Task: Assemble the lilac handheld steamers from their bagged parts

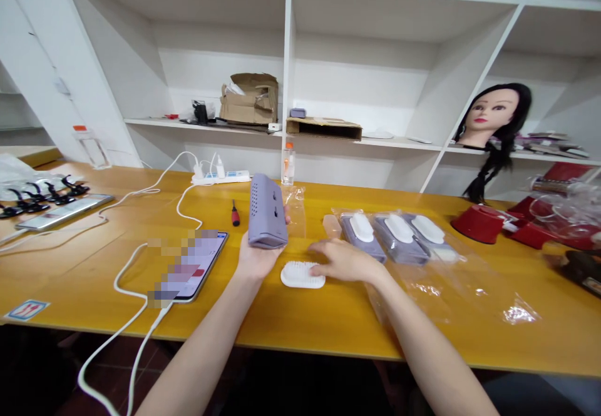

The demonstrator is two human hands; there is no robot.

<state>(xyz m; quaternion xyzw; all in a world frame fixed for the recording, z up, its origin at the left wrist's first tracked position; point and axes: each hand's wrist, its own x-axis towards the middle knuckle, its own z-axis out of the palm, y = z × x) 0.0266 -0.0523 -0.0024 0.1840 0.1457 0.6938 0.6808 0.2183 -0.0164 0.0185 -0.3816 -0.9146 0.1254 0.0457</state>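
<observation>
Purple box in one hand, white brush under the other

So the left hand [256, 261] has a solid grip on a purple box [267, 213], held tilted up over the yellow table [328, 334]. Right hand [345, 259] is loosely open, fingers bent and apart, one fingertip over the right end of a white brush [299, 275]. Can't tell if it's actually touching. The brush is lying bristles up on the table, just right of the left wrist.

Off to the right there are three bagged boxes [400, 241] in a row, purple with white oval pieces on top, all in clear plastic. Over on the left, a big phone [204, 266] is plugged into a white cable [129, 291], screen partly blurred out. A little red and black screwdriver [235, 214] sits between the phone and the purple box, further back, near the power strip [230, 177].
</observation>
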